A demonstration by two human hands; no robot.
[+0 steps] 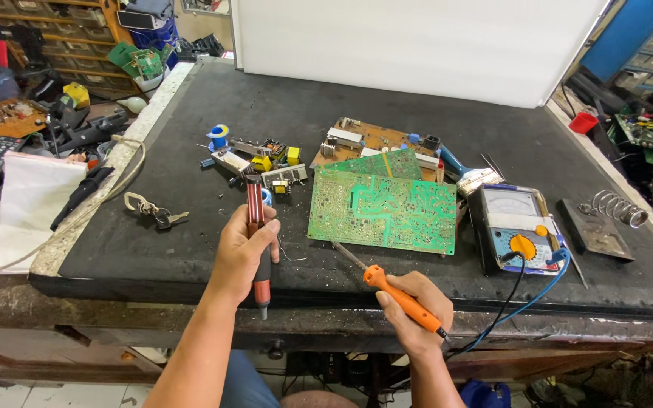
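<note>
Orange-handled iron (404,296) lies pinched in the right hand (415,313), tip just short of the green board (382,210); light, stiff, best held by the handle (the metal tip likely burns). Left hand (242,253), left of the board, has its grip wrapped round a red pump (258,249), rigid, light.

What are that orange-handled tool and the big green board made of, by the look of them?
The soldering iron in the right hand: matte orange handle, probably plastic; thin grey tip, apparently metal. The green circuit board: stiff flat sheet, glossy green coating with pale traces, likely laminate.
</note>
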